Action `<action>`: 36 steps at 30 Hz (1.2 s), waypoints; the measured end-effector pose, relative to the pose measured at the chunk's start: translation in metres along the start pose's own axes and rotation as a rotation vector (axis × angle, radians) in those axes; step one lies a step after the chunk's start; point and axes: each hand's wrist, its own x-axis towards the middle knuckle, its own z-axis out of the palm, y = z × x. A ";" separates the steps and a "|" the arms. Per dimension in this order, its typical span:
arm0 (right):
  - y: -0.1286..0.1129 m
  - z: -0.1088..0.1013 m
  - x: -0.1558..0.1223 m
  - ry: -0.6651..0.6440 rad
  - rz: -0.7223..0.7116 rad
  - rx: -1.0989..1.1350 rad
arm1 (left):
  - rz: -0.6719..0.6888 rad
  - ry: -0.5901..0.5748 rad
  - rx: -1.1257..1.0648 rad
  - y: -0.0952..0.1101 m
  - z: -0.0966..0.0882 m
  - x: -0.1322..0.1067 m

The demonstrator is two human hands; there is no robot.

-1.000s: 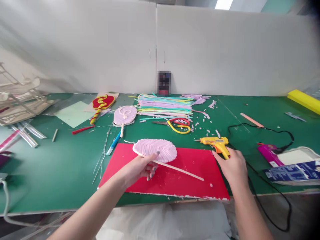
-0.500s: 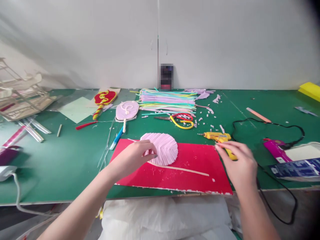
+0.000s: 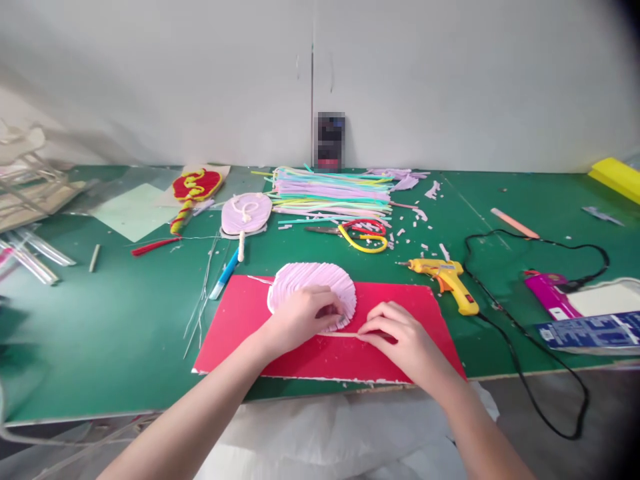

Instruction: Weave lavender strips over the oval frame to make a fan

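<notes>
The right hand (image 3: 410,340) has left the yellow glue gun (image 3: 449,278) and now pinches the pale strip (image 3: 339,335) between thumb and fingertips. Scissors (image 3: 347,237) and bundled coloured sticks (image 3: 333,189) lie beyond on the green tabletop (image 3: 125,333). The lilac disc (image 3: 310,273) rests on the red board (image 3: 237,333), partly covered by the curled left hand (image 3: 306,312), whose grip I cannot tell; the strip runs between the hands.
</notes>
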 end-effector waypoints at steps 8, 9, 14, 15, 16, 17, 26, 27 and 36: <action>0.006 0.000 0.003 -0.013 -0.096 -0.097 | 0.076 0.015 0.010 -0.008 0.004 -0.001; 0.006 0.001 0.004 -0.013 -0.108 -0.113 | 0.086 0.014 0.014 -0.010 0.004 -0.001; 0.006 0.000 0.008 -0.007 -0.133 -0.140 | 0.110 0.020 0.055 -0.013 0.005 -0.002; 0.006 0.000 0.009 -0.005 -0.134 -0.137 | 0.109 0.024 0.062 -0.013 0.006 -0.002; 0.005 -0.001 0.010 -0.003 -0.136 -0.133 | 0.111 0.026 0.070 -0.012 0.006 -0.002; 0.005 -0.001 0.011 0.000 -0.139 -0.129 | 0.117 0.024 0.080 -0.012 0.006 -0.002; 0.008 0.003 0.014 0.042 -0.146 -0.104 | 0.185 0.000 0.121 -0.016 0.007 -0.001; 0.009 0.003 0.014 0.047 -0.142 -0.109 | 0.191 0.007 0.119 -0.017 0.007 -0.001; 0.010 0.006 0.013 0.085 -0.143 -0.100 | 0.158 0.038 0.175 -0.014 0.009 -0.001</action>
